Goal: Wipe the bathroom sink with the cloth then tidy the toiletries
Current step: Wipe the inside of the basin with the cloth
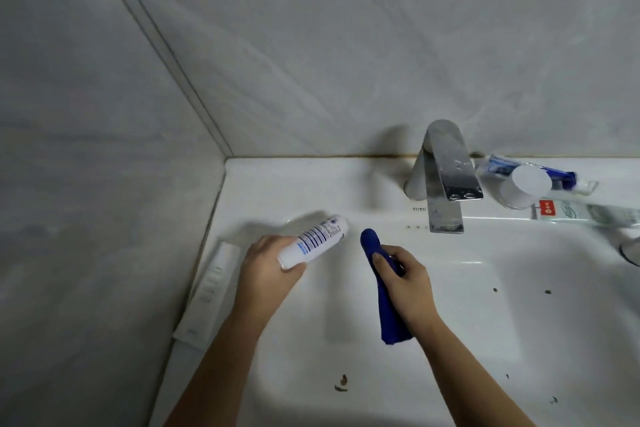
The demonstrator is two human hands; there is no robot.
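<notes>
Cloth [388, 305] comes first: it is dark blue, bunched into a long roll, and sits in the right hand [405, 284]. That hand's fingers are curled round the roll's middle, so the top end pokes up and the lower end hangs over the left part of the sink [485, 288]. I cannot tell whether it touches the white surface. Brown specks [341, 383] lie on the basin floor near the front, with a few more over to the right, so I judge the wiping barely begun, or at most part done. The left hand [266, 267] grips a white bottle [311, 241] with blue print, fingers wrapped round its lower end, and holds it tilted above the back left corner of the sink. I read that as lifting it out of the cloth's way, not as putting it away. To the right of the tap [443, 177] the other toiletries lie loose on the back ledge. They are a blue and white tube [498, 166], a round white-lidded jar [526, 187] just in front of it, and a longer pale tube [588, 213] lying flat nearer the basin. None looks lined up, so I think the tidying is wholly left to do. A flat white bar [207, 291] lies along the left rim, against the grey wall [104, 184].
</notes>
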